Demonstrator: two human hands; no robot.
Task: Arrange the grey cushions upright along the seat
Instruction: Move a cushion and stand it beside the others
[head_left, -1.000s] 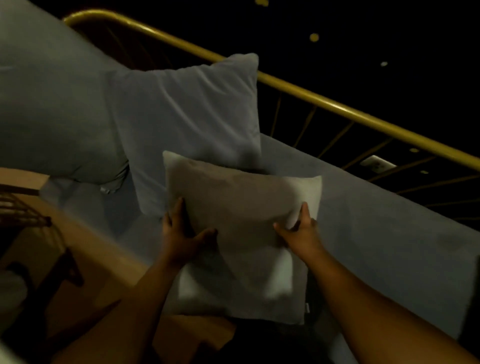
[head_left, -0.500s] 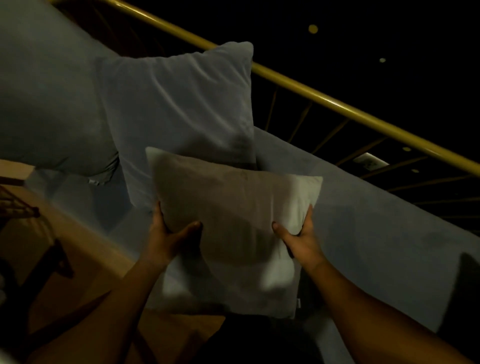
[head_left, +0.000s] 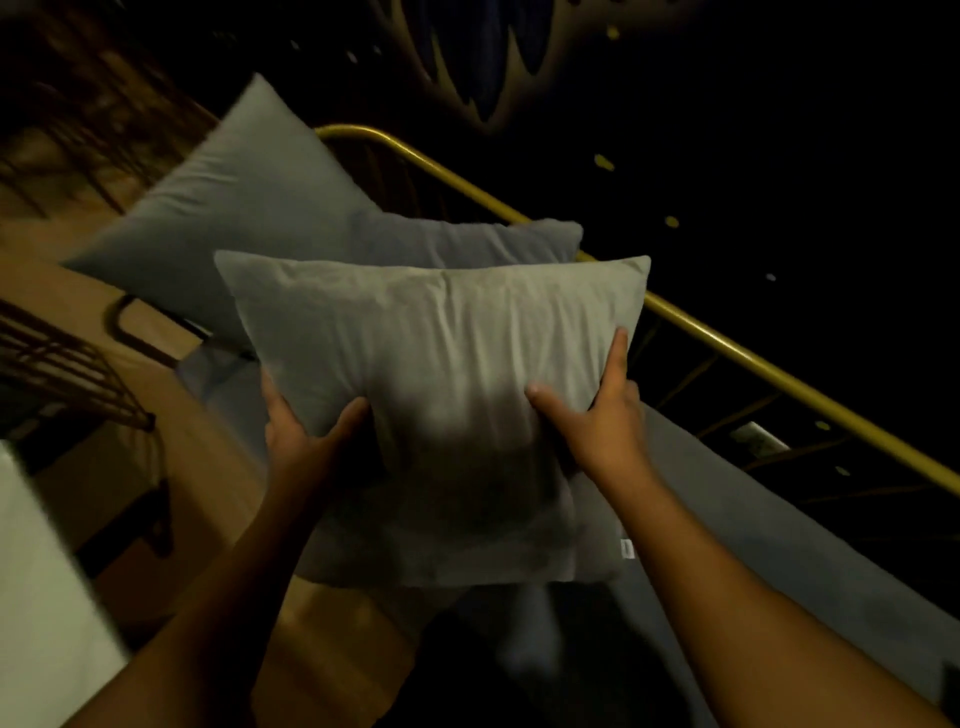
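Two bare forearms are seen reaching in from the lower edge of the view. The left hand (head_left: 306, 441) is clamped on the left edge of the front cushion (head_left: 441, 364), the thumb laid across the near face and the fingers hidden behind. The right hand (head_left: 597, 426) is clamped on the right edge, the thumb pressed into the near face and the forefinger stretched up along the side; the other fingers are hidden. The front cushion is held upright, face to the camera, over the near end of the grey seat (head_left: 779, 545); whether its lower edge touches the seat cannot be told. A small white label (head_left: 627, 549) is noted at its lower right seam. At lower left a pale surface (head_left: 41, 597) is recorded, blurred, with a wooden floor (head_left: 208, 467) and a wire rack (head_left: 62, 374) beyond it. Directly behind the front cushion a second cushion (head_left: 467, 241) is found, largely covered, only its top band showing. Further back and to the left a third cushion (head_left: 234, 208) is found tilted, one corner pointing up. A yellow rail (head_left: 727, 348) is seen running along the back of the seat
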